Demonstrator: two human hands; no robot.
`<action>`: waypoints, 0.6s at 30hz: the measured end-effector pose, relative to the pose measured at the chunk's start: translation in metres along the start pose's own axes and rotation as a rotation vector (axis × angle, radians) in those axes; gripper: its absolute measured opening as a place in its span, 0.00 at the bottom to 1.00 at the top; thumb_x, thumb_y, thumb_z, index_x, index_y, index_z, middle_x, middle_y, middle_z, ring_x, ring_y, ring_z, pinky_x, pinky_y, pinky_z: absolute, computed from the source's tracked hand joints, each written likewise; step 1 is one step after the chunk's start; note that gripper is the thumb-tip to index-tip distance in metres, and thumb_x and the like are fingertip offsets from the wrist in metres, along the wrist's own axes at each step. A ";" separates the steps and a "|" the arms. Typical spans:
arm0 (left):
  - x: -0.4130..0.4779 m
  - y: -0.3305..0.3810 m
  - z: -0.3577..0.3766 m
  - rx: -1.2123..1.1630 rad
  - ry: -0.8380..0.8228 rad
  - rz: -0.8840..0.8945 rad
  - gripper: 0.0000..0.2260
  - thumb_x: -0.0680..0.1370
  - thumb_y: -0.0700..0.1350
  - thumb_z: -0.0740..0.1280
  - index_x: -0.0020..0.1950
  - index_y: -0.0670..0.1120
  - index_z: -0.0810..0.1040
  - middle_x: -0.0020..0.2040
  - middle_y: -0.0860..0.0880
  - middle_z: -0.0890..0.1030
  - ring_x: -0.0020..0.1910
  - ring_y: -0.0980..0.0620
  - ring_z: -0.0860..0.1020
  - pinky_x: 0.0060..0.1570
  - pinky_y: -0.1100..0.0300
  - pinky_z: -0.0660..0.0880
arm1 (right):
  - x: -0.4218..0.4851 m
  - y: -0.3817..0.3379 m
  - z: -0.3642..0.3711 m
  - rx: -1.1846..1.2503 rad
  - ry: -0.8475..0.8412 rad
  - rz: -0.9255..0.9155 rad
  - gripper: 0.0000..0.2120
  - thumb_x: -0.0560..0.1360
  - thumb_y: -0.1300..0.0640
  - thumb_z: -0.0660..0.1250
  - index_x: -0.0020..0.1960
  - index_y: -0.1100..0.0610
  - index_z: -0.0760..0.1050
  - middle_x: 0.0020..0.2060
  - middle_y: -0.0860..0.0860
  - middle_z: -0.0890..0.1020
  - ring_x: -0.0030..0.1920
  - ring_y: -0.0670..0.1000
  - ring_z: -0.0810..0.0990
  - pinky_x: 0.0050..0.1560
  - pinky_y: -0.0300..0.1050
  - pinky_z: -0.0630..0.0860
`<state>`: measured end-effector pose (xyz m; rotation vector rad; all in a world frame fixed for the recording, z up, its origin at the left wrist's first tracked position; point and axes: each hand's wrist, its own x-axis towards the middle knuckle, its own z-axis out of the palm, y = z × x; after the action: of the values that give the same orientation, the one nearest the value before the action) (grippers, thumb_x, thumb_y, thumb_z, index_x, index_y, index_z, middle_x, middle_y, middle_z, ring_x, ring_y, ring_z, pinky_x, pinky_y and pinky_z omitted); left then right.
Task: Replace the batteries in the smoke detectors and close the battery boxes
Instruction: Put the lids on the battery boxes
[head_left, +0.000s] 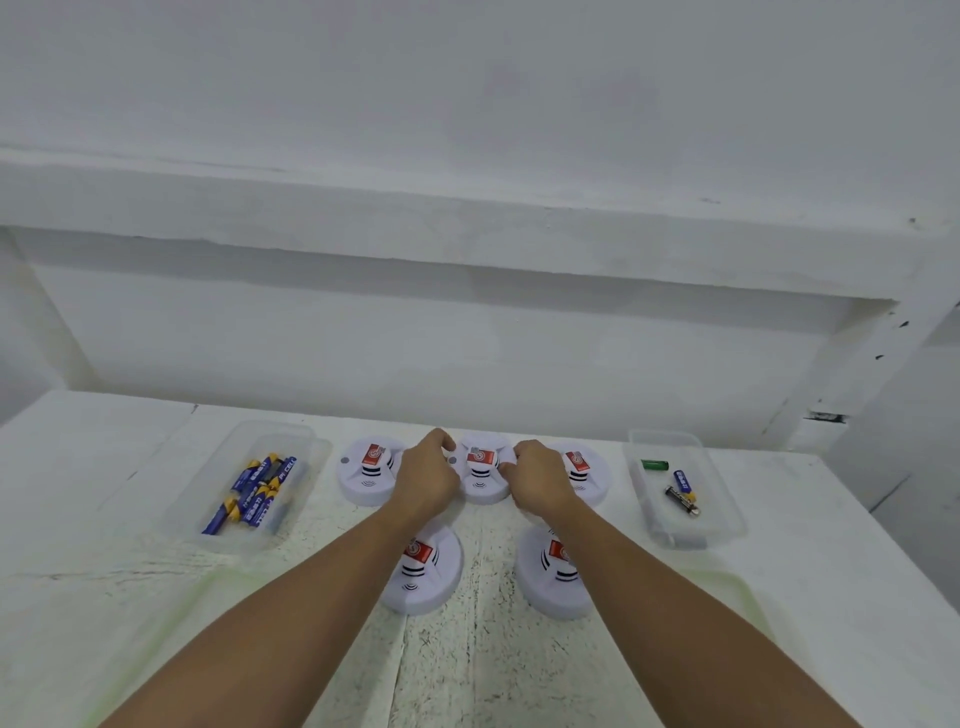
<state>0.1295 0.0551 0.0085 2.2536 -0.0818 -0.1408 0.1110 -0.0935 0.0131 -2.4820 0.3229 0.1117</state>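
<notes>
Left hand (426, 475) and right hand (537, 480) are gripping the far-middle smoke detector (480, 483), fingers curled round its rim; few loose batteries (681, 486) are lying in the right tray (670, 540), suggesting early progress, most detectors pending.

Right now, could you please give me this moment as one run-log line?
left hand + right hand: grip middle rear detector | left tray: blue batteries | right tray: mixed batteries
</notes>
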 end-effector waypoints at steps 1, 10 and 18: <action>-0.001 0.000 0.000 0.018 -0.017 0.001 0.10 0.74 0.32 0.61 0.53 0.44 0.72 0.40 0.48 0.76 0.38 0.51 0.72 0.30 0.63 0.63 | -0.001 -0.002 0.001 -0.036 0.006 0.001 0.17 0.77 0.58 0.61 0.33 0.57 0.59 0.30 0.51 0.68 0.31 0.49 0.68 0.29 0.40 0.61; -0.006 0.003 -0.003 0.038 -0.077 0.007 0.09 0.77 0.39 0.63 0.57 0.44 0.73 0.50 0.46 0.76 0.39 0.52 0.73 0.35 0.61 0.67 | -0.011 -0.005 -0.004 -0.002 0.021 -0.010 0.07 0.78 0.62 0.58 0.43 0.63 0.70 0.37 0.54 0.75 0.40 0.54 0.76 0.34 0.43 0.68; -0.057 0.042 0.018 -0.068 0.176 0.220 0.02 0.74 0.40 0.65 0.46 0.45 0.73 0.47 0.46 0.76 0.41 0.52 0.73 0.34 0.67 0.65 | -0.061 0.023 -0.036 0.261 0.164 -0.096 0.11 0.78 0.59 0.58 0.59 0.56 0.75 0.50 0.52 0.81 0.46 0.51 0.80 0.38 0.39 0.71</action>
<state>0.0701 0.0208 0.0332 2.1631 -0.2261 0.1697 0.0457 -0.1201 0.0381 -2.2467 0.2680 -0.1651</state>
